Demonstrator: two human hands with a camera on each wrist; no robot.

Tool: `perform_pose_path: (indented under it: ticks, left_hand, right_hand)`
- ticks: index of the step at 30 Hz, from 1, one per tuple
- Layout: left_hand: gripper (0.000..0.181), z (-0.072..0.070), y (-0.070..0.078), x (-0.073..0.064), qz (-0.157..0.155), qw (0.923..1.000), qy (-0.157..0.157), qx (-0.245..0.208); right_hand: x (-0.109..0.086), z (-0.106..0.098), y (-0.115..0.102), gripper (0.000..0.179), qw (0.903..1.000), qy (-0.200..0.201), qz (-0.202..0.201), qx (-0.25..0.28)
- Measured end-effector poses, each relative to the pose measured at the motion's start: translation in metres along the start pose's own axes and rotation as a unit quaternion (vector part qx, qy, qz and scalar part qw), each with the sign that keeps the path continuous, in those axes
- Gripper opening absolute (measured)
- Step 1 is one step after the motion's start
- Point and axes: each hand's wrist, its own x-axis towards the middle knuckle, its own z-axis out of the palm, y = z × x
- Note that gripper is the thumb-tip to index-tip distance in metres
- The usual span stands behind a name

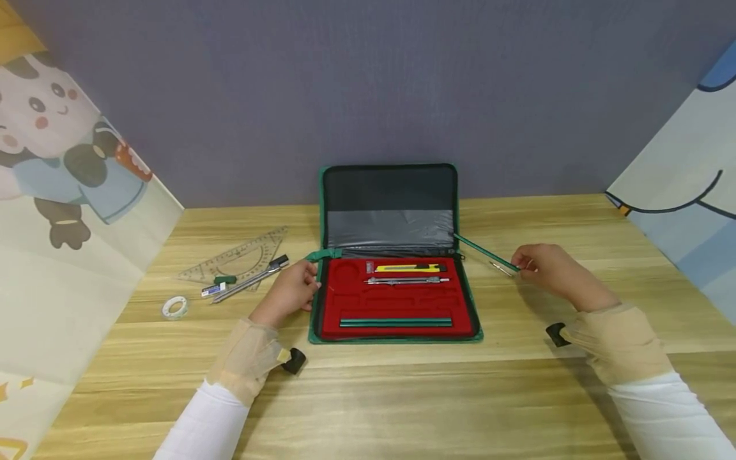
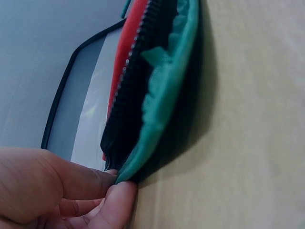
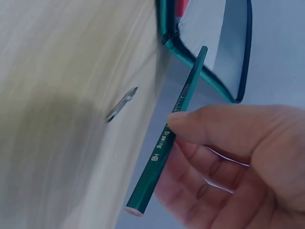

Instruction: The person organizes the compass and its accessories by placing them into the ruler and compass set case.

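My right hand [image 1: 543, 271] pinches a green drawing pencil [image 3: 159, 152] marked HB between thumb and fingers, held in the air. Its far end reaches toward the open zip case [image 1: 317, 300]. On the left, my left hand [image 2: 71, 186] pinches the green zipped edge of that case near its hinge corner. The case's red tray [image 1: 414, 305] holds a yellow utility knife [image 1: 409, 268], a small clear packet [image 1: 370, 267], a metal drawing instrument [image 1: 405, 280] and green pencils [image 1: 395, 322]. Below the held pencil lies a small pointed metal piece [image 3: 122, 105].
On the table's left lie a clear set square [image 1: 201, 268], a compass [image 1: 247, 281], an eraser [image 1: 213, 290], a small green item [image 1: 225, 279] and a white tape roll [image 1: 174, 307]. A grey panel [image 1: 391, 83] stands behind the raised case lid [image 1: 388, 188].
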Motion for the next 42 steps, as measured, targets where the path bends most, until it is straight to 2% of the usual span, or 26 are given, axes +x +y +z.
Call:
perform_pose_path:
  ticks: [18, 26, 42]
  left_hand:
    - [0.021, -0.001, 0.001, 0.0, -0.001, 0.9999, -0.004, 0.011]
    - [0.02, -0.001, 0.001, 0.0, 0.007, 0.9998, -0.001, 0.018]
    - [0.02, -0.002, 0.002, -0.001, 0.012, 0.9998, -0.002, 0.018]
  right_hand:
    - [0.011, 0.001, -0.046, 0.015, 0.9977, -0.016, -0.062, 0.024]
    - [0.018, 0.01, -0.066, 0.014, 0.9949, -0.049, -0.076, 0.046]
    - [0.027, 0.021, -0.098, 0.016, 0.9895, -0.076, -0.11, 0.054]
